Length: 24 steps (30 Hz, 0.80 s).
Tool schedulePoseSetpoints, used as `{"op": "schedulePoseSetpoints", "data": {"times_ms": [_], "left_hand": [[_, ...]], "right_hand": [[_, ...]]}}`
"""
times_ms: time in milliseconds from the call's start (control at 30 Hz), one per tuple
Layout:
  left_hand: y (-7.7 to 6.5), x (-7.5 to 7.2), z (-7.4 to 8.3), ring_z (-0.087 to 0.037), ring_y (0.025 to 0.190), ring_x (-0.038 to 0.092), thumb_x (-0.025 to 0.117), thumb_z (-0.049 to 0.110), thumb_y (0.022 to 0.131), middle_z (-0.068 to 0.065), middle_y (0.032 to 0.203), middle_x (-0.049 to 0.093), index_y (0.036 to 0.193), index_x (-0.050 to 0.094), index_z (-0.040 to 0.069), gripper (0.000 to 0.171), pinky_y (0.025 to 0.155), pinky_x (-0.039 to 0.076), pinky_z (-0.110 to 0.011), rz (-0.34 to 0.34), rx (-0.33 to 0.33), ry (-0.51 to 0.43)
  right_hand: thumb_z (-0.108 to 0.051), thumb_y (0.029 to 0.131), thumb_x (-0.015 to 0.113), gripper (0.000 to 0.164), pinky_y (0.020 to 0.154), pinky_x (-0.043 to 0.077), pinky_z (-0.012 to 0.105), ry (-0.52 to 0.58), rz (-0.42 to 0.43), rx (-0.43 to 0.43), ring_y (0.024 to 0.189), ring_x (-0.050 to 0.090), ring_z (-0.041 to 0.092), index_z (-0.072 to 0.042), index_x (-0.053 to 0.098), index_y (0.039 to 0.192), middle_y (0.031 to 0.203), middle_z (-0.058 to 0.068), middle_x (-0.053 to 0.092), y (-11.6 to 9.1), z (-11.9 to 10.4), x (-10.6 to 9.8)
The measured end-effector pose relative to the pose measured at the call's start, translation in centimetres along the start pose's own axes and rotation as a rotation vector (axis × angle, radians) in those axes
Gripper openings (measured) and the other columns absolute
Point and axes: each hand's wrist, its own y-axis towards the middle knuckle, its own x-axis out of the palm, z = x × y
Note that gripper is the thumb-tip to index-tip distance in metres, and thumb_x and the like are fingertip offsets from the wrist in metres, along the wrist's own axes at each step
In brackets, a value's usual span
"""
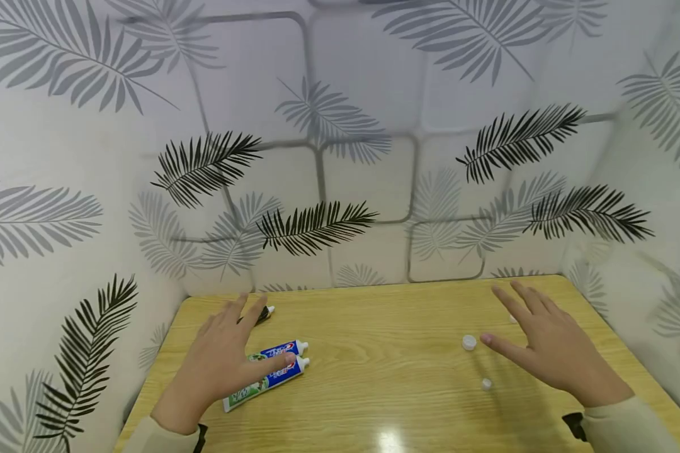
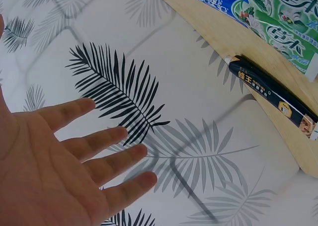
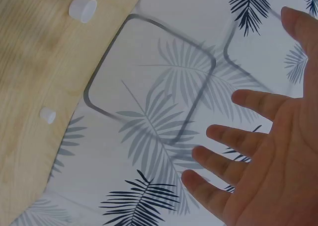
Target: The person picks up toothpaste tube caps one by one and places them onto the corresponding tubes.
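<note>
My left hand (image 1: 218,358) hovers with fingers spread and holds nothing; in the head view it overlaps two blue-and-green toothpaste tubes (image 1: 269,380) lying side by side on the left of the table. Behind it lies a black toothpaste tube (image 2: 273,92), shown whole in the left wrist view. White tips on the blue-and-green tubes point right. On the other side, my right hand (image 1: 555,346) is raised with its fingers apart, gripping nothing. Near its thumb are a larger white cap (image 1: 468,342) and a small white cap (image 1: 486,384). Another small cap (image 1: 512,319) is partly hidden behind its fingers.
The wooden table (image 1: 374,358) extends between both hands. Its back edge meets a pale leaf-patterned covering (image 1: 362,189), which also rises along the left and right sides. A light reflection shows near the table's front.
</note>
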Motion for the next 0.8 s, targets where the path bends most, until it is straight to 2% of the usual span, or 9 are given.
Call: {"op": "schedulePoseSetpoints", "data": {"times_ms": [167, 333, 533, 700, 800], "left_hand": [[0.2, 0.5, 0.2, -0.049, 0.134, 0.06, 0.061, 0.088, 0.084, -0.022, 0.157, 0.054, 0.156, 0.054, 0.017, 0.102, 0.103, 0.05, -0.07, 0.032, 0.029, -0.008], [0.2, 1.7, 0.1, -0.039, 0.123, 0.067, 0.067, 0.083, 0.084, -0.013, 0.143, 0.065, 0.149, 0.062, 0.013, 0.095, 0.092, 0.058, -0.061, 0.069, 0.059, -0.05], [-0.3, 3.5, -0.2, -0.038, 0.123, 0.067, 0.075, 0.076, 0.084, -0.012, 0.14, 0.066, 0.138, 0.069, 0.01, 0.086, 0.097, 0.058, -0.058, 0.05, 0.053, -0.09], [-0.4, 4.5, -0.1, -0.022, 0.108, 0.069, 0.08, 0.065, 0.087, -0.004, 0.126, 0.068, 0.133, 0.072, 0.01, 0.072, 0.09, 0.06, -0.045, 0.013, 0.054, -0.12], [-0.4, 5.1, -0.1, -0.014, 0.098, 0.064, 0.081, 0.057, 0.089, -0.002, 0.118, 0.068, 0.131, 0.073, 0.009, 0.064, 0.084, 0.057, -0.037, -0.027, 0.036, -0.128]], "right_hand": [[-0.065, 0.099, 0.065, 0.084, 0.099, 0.046, 0.075, 0.011, 0.016, -0.001, 0.135, 0.051, 0.055, -0.011, 0.047, 0.16, 0.157, 0.026, 0.05, -0.3, 0.4, 0.7], [-0.063, 0.099, 0.067, 0.075, 0.089, 0.053, 0.067, 0.034, 0.01, 0.016, 0.121, 0.062, 0.046, -0.008, 0.06, 0.149, 0.14, 0.021, 0.063, -0.5, 0.7, 1.4], [-0.06, 0.097, 0.071, 0.067, 0.082, 0.057, 0.059, 0.111, -0.041, 0.041, 0.11, 0.066, 0.037, -0.008, 0.068, 0.139, 0.132, 0.019, 0.066, -0.8, 0.9, 2.2], [-0.059, 0.096, 0.073, 0.061, 0.077, 0.059, 0.052, 0.141, -0.062, 0.059, 0.104, 0.069, 0.032, -0.01, 0.072, 0.132, 0.135, 0.022, 0.066, -1.1, 1.2, 2.8], [-0.058, 0.096, 0.074, 0.056, 0.075, 0.059, 0.048, 0.159, -0.072, 0.063, 0.103, 0.07, 0.028, -0.012, 0.073, 0.128, 0.129, 0.016, 0.07, -1.2, 1.4, 3.1]]}}
